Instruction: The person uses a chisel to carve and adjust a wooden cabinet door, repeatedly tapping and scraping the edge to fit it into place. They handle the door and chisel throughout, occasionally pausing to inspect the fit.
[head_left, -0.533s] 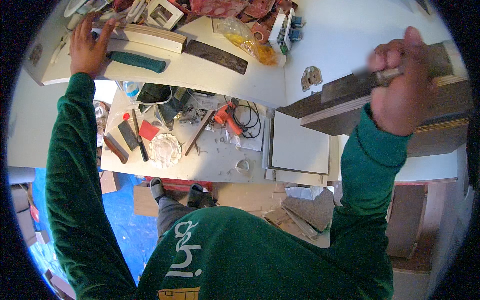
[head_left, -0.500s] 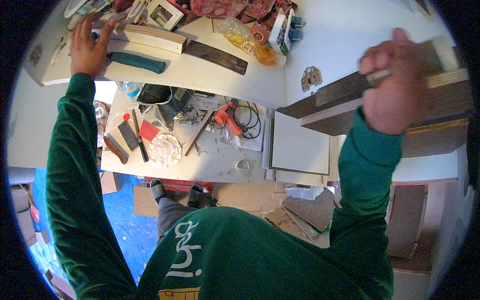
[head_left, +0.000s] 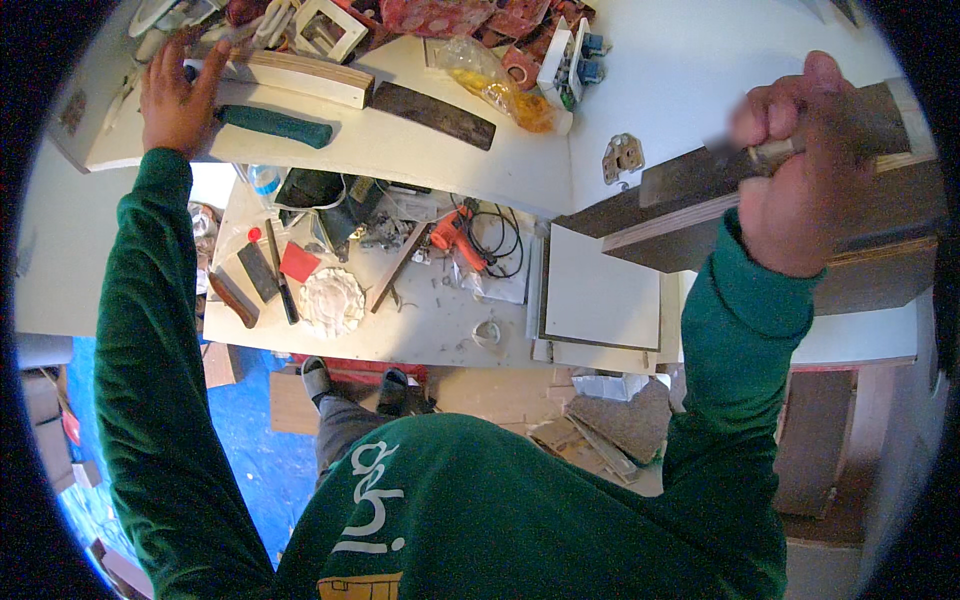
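Note:
At the far left, my left hand [head_left: 178, 108] lies with fingers spread at the end of a white wooden strip [head_left: 300, 80] with a layered edge, on a white shelf. A teal handle [head_left: 275, 124] lies beside it, and a dark flat strip [head_left: 432, 113] lies to its right. At the right, my right hand [head_left: 795, 170] is closed round a tool with a dull metal collar [head_left: 775, 152] and a dark flat part [head_left: 690, 176] that looks smeared by motion. It is over dark boards [head_left: 860, 210] with layered edges. The tool's exact kind is unclear.
On the lower white surface are an orange corded power tool [head_left: 458, 235], a knife [head_left: 280, 275], a red square [head_left: 298, 262] and a crumpled pale disc [head_left: 332, 302]. A metal hinge plate [head_left: 622, 158] is on the white panel. Scrap boards [head_left: 610, 440] lie on the floor.
My right hand has shifted slightly right with the tool in it, and the tool's collar shows more clearly. My left hand remains in place.

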